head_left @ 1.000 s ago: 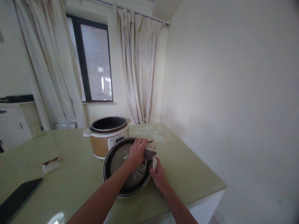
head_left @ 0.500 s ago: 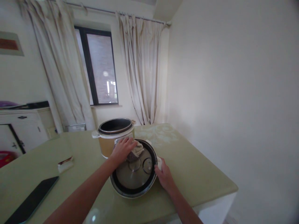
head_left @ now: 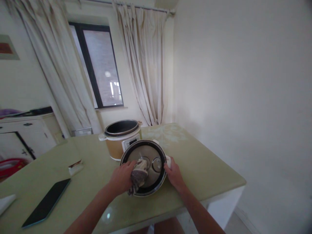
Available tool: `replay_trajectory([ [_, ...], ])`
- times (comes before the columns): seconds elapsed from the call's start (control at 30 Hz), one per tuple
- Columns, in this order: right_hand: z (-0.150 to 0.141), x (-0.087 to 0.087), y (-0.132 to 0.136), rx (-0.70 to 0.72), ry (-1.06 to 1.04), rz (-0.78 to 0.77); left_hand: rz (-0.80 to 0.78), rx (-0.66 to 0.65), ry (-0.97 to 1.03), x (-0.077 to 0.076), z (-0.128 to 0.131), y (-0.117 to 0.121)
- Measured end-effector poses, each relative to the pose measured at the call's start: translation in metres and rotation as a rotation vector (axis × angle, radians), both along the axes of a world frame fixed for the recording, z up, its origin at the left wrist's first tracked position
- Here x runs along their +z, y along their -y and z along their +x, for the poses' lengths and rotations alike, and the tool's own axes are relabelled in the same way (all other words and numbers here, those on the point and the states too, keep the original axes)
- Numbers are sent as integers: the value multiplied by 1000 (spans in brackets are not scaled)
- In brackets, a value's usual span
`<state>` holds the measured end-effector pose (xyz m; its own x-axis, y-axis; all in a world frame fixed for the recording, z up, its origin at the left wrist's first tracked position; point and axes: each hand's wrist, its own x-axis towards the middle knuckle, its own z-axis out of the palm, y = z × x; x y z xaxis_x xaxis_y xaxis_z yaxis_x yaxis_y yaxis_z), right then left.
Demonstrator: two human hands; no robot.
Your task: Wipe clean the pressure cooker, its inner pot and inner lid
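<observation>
The round, black-rimmed metal lid (head_left: 152,180) was off the tan-and-white cooker (head_left: 114,148); wiping seemed partway along, though how much remained couldn't be told. Its grey inner face looked dull, with round fittings. It was tilted before the cooker, above the pale-green table (head_left: 195,175). The left hand's (head_left: 123,175) grip clutched a bunched grey-and-white cloth (head_left: 139,175) against it; the right hand's (head_left: 174,173) grip clasped its edge.

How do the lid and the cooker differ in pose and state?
The lid is tilted, its underside facing the camera; the cooker stands upright, its open mouth facing up. The right hand holds the lid by its edge; no hand holds the cooker. Both have round rims.
</observation>
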<state>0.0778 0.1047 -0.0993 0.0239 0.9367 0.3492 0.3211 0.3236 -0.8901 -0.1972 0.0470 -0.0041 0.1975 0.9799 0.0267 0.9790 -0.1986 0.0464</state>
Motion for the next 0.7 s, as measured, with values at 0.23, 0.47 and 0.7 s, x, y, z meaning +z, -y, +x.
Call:
replay_trajectory([
  [0.23,0,-5,-4,-16,4,-19,-38,-174,132,-30,61,7],
  [0.47,6,-10,-5,9,-87,-5,84,-242,252,-42,93,-11],
  [0.7,6,-10,-6,15,-107,13,45,-505,-35,-20,57,-8],
])
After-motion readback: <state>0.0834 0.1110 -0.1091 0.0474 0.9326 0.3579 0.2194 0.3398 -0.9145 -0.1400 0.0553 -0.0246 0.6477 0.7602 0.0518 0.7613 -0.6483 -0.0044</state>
